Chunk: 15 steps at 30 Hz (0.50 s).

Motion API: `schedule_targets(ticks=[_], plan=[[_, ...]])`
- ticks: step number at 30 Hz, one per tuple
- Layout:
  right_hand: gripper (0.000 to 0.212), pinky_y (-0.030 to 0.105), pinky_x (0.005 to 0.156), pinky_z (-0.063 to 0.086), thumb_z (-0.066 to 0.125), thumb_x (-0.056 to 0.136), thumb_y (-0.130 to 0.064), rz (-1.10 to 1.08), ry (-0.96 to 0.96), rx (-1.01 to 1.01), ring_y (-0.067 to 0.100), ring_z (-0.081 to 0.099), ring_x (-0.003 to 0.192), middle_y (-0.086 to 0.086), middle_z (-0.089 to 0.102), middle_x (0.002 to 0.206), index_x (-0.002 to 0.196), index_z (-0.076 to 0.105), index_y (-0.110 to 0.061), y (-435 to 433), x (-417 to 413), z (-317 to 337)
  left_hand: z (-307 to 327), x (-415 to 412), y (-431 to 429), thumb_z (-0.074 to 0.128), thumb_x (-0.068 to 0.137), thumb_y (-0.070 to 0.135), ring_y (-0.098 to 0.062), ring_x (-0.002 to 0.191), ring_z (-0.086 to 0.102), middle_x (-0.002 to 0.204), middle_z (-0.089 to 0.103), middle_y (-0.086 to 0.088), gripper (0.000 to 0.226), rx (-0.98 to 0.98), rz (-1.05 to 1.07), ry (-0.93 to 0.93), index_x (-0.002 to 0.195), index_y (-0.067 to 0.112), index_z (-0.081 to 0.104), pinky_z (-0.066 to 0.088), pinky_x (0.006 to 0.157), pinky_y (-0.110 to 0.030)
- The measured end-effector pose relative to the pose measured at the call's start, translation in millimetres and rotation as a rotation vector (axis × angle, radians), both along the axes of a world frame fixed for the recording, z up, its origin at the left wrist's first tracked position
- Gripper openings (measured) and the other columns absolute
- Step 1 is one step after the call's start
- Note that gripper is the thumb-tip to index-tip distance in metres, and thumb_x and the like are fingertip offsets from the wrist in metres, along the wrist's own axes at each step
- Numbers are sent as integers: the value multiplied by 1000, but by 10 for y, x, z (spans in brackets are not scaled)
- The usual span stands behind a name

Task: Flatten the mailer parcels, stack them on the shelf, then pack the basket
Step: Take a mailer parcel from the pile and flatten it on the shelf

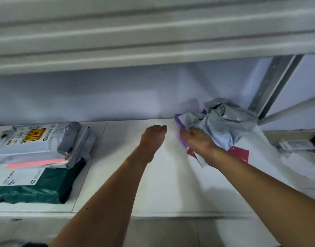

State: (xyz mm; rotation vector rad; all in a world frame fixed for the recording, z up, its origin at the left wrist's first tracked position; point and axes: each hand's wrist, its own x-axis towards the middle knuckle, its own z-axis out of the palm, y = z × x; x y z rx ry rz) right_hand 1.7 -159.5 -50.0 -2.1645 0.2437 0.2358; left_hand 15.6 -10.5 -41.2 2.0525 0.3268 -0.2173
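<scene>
A crumpled pile of grey mailer parcels (pixel 224 122) lies at the back right of the white shelf (pixel 162 184), with a purple mailer (pixel 179 125) under its left edge. My right hand (pixel 197 141) rests on the pile's left side, fingers on the purple and grey plastic. My left hand (pixel 153 138) hovers over bare shelf just left of it, fingers curled and holding nothing. At the shelf's left stands a stack of flattened parcels: a grey one with a yellow label (pixel 35 139) on top, a pink strip (pixel 35 163) below it, a dark green one (pixel 37 186) at the bottom.
An upper shelf board (pixel 153 41) hangs low overhead. A metal upright (pixel 276 82) stands at the back right. A white mailer with a red patch (pixel 239 154) lies under the grey pile. More wrapped items (pixel 295 145) sit beyond the shelf's right end.
</scene>
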Motion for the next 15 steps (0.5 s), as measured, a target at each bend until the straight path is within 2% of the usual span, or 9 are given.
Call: schedule_targets(ticks=[2, 3, 5, 6, 8, 9, 11, 13, 15], plan=[[43, 26, 77, 40, 41, 99, -45, -5, -22, -66, 25, 59, 108, 5, 61, 121, 124, 57, -15, -100, 56, 24, -42, 56, -178, 44, 98, 40, -27, 102, 58, 111, 63, -10, 28, -9, 14, 16, 84, 19, 57, 39, 86, -30], [38, 27, 75, 40, 43, 99, -41, 1, -64, -115, 27, 59, 108, 7, 63, 117, 121, 57, -13, -163, 91, 40, -70, 88, -279, 44, 98, 41, -27, 104, 57, 115, 63, -8, 29, -29, 9, 23, 89, 18, 60, 39, 87, -29], [32, 29, 86, 43, 47, 98, -34, -10, -257, -287, 30, 58, 110, 10, 63, 116, 117, 59, -10, -270, 174, 53, -106, 139, -416, 43, 100, 40, -29, 111, 55, 120, 60, -8, 37, -82, 9, 45, 110, 10, 63, 38, 92, -32], [32, 32, 96, 42, 48, 96, -31, -33, -377, -398, 30, 55, 115, 12, 62, 120, 118, 60, -10, -340, 225, 54, -131, 169, -478, 44, 101, 39, -30, 111, 55, 118, 60, -11, 40, -112, 1, 72, 112, 5, 62, 39, 94, -33], [38, 41, 111, 32, 49, 93, -30, -103, -581, -606, 34, 44, 129, 14, 55, 134, 125, 58, -12, -485, 342, 71, -164, 200, -551, 48, 100, 39, -27, 97, 55, 99, 60, -11, 34, -175, -11, 111, 90, 9, 61, 41, 89, -33], [40, 45, 114, 27, 51, 92, -30, -148, -606, -668, 36, 37, 135, 15, 48, 140, 129, 56, -14, -589, 399, 69, -186, 219, -614, 51, 99, 39, -25, 90, 53, 91, 58, -8, 32, -199, -1, 126, 80, 14, 57, 41, 87, -33], [46, 49, 115, 22, 55, 90, -31, -237, -514, -706, 38, 30, 139, 16, 38, 147, 134, 51, -18, -747, 454, 58, -243, 236, -680, 52, 97, 40, -23, 91, 51, 88, 55, -4, 30, -233, 9, 150, 75, 20, 52, 43, 93, -35], [54, 50, 111, 29, 55, 89, -36, -322, -281, -640, 39, 34, 136, 18, 37, 146, 139, 43, -19, -836, 449, 2, -323, 265, -733, 51, 98, 42, -23, 98, 52, 96, 55, -4, 29, -260, -10, 177, 78, 22, 51, 42, 102, -39], [65, 48, 107, 36, 55, 89, -42, -337, -129, -511, 40, 41, 131, 20, 39, 145, 145, 32, -17, -872, 447, -103, -392, 276, -748, 49, 99, 43, -24, 103, 52, 97, 53, -3, 29, -267, -16, 196, 83, 19, 50, 42, 104, -40]])
